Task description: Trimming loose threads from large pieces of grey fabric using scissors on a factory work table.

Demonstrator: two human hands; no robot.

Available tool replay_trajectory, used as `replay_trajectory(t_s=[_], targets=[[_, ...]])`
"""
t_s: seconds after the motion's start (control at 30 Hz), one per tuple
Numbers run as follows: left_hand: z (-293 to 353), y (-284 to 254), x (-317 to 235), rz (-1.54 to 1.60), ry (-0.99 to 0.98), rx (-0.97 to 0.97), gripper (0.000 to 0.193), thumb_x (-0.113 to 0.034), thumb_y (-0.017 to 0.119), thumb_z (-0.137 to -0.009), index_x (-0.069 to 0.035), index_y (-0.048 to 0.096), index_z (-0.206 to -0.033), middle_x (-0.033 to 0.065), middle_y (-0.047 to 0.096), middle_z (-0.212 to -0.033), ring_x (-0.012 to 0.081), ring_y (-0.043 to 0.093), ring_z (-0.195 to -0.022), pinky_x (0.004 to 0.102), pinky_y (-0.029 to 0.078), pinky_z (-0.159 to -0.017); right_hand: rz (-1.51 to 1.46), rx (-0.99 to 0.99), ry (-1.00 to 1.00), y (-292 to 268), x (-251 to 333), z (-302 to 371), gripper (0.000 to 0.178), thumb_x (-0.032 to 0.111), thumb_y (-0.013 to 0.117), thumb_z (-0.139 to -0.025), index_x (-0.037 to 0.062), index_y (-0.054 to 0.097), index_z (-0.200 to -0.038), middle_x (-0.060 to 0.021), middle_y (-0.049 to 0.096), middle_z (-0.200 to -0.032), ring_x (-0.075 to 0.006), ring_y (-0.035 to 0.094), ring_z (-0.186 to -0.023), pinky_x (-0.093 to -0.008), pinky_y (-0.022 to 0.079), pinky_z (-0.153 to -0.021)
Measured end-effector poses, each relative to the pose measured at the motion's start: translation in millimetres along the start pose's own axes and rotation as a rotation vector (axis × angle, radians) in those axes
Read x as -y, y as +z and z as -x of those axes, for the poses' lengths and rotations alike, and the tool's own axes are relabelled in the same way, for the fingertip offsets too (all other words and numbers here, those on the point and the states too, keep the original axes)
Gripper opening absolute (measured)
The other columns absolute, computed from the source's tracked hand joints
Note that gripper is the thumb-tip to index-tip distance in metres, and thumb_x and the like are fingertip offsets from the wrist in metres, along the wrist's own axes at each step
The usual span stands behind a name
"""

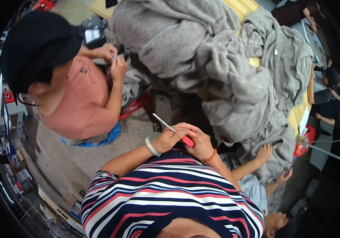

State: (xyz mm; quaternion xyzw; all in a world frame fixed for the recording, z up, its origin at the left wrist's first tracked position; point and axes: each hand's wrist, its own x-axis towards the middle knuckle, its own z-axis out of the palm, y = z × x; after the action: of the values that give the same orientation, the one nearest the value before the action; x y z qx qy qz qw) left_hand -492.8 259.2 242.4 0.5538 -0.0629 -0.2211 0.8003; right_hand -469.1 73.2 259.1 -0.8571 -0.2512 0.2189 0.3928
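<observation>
The left hand (166, 141) and right hand (201, 145) meet, fingers (189, 127) curled.

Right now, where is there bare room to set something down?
Bare: speckled grey floor between the blue seat and wearer's left forearm; a narrow strip of yellow tabletop right of the heaped grey knit fabric. Crowded: most of the tabletop, under that fabric, and where the left hand and right hand meet at a slim silver rod.
</observation>
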Motion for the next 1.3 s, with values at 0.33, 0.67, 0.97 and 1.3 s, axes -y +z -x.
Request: replay_trajectory(t_s=[0.33, 0.67, 0.97, 1.3], targets=[[161.0, -12.1, -4.8, -0.237, 0.102, -0.202, 0.044, -0.029, 0.038, -0.105, 0.001, 0.066, -0.120, 0.0206, 0.051, -0.140, 0.0315, 0.048, -0.130, 0.0405, 0.032, -0.111, -0.024, 0.258, -0.266, 88.3, 59.1, 17.6, 0.034, 0.011, 0.069, -0.073, 0.0061, 0.063, -0.105, -0.0094, 0.063, -0.106, -0.0326, 0.056, -0.099, -0.0423, 0.051, -0.083], [230.8, 13.5, 20.8, -0.126, 0.019, -0.494, 0.052, -0.035, 0.032, -0.106, 0.005, 0.062, -0.121, 0.0205, 0.043, -0.146, 0.0311, 0.047, -0.131, 0.0400, 0.047, -0.103, -0.091, 0.304, -0.304, 126.3, 75.2, 30.7, 0.040, 0.009, 0.072, -0.070, 0.0075, 0.061, -0.109, -0.0117, 0.057, -0.107, -0.0320, 0.054, -0.101, -0.0420, 0.049, -0.085], [233.9, 52.3, 42.6, 0.109, -0.149, -0.508, 0.057, -0.037, 0.031, -0.106, 0.010, 0.061, -0.115, 0.0247, 0.045, -0.142, 0.0327, 0.056, -0.121, 0.0427, 0.055, -0.093, -0.150, 0.218, -0.126, 137.3, 34.8, 89.2, 0.056, 0.019, 0.075, -0.072, 0.0048, 0.054, -0.121, -0.0147, 0.053, -0.122, -0.0347, 0.058, -0.109, -0.0419, 0.049, -0.091], [262.3, 65.2, 47.3, 0.184, -0.096, -0.735, 0.063, -0.048, 0.035, -0.103, 0.008, 0.064, -0.101, 0.0262, 0.060, -0.123, 0.0344, 0.062, -0.110, 0.0464, 0.058, -0.087, 0.064, 0.094, -0.160, 156.5, -16.4, 137.9, 0.027, 0.037, 0.066, -0.084, 0.0102, 0.063, -0.084, -0.0111, 0.066, -0.073, -0.0332, 0.064, -0.074, -0.0455, 0.048, -0.066]])
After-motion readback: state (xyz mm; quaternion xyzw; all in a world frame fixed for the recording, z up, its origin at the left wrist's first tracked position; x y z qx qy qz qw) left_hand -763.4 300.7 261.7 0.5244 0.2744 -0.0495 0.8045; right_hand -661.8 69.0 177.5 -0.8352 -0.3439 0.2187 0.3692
